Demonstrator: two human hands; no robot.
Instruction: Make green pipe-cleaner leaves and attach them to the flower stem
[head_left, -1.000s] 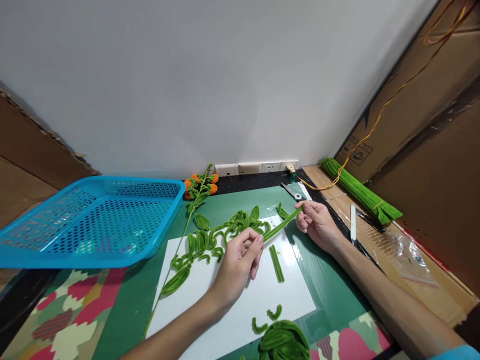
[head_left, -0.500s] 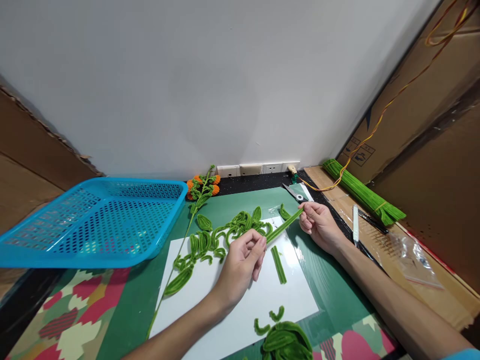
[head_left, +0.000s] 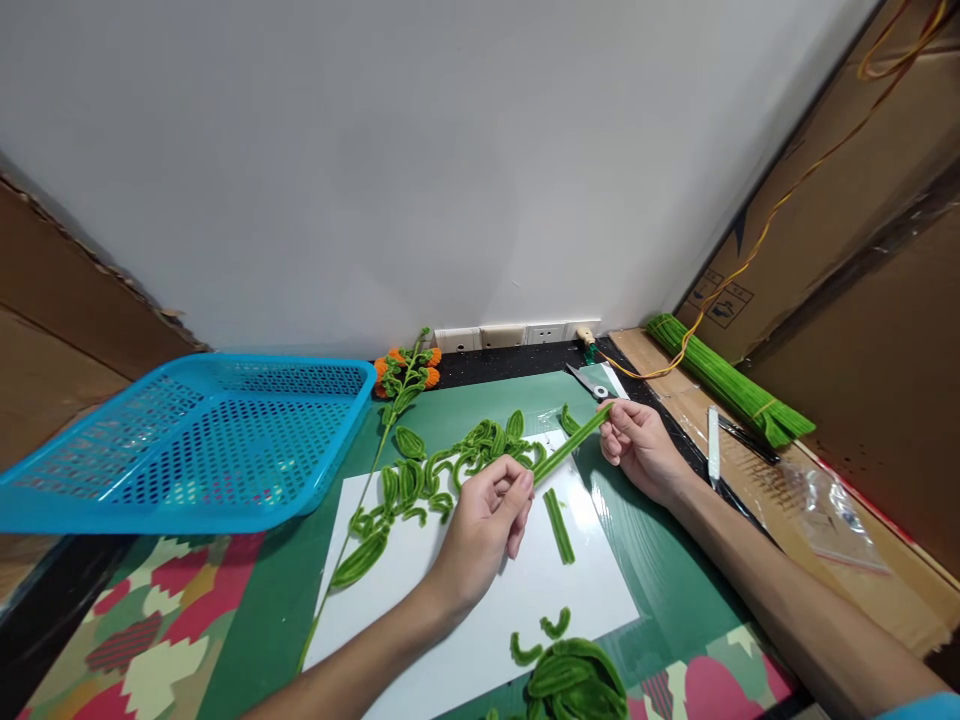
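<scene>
A straight green pipe cleaner [head_left: 568,447] is stretched between my two hands above a white sheet [head_left: 480,590]. My left hand [head_left: 486,525] pinches its near end, fingers curled closed. My right hand [head_left: 637,446] pinches its far end, fingers closed too. A short straight green piece [head_left: 559,526] lies on the sheet just below the held one. Several bent green leaf shapes [head_left: 442,465] lie in a pile to the left of my hands.
A blue perforated basket [head_left: 187,440] sits at the left. A long stem with orange flowers [head_left: 401,378] runs toward the wall. Scissors [head_left: 589,381], a bundle of green pipe cleaners [head_left: 724,380], a white tool [head_left: 713,442] and a plastic bag [head_left: 825,510] lie at right. More green coils [head_left: 574,680] sit near the front edge.
Both hands keep hold of the pipe cleaner and have hardly moved; my right hand has lifted its end slightly.
</scene>
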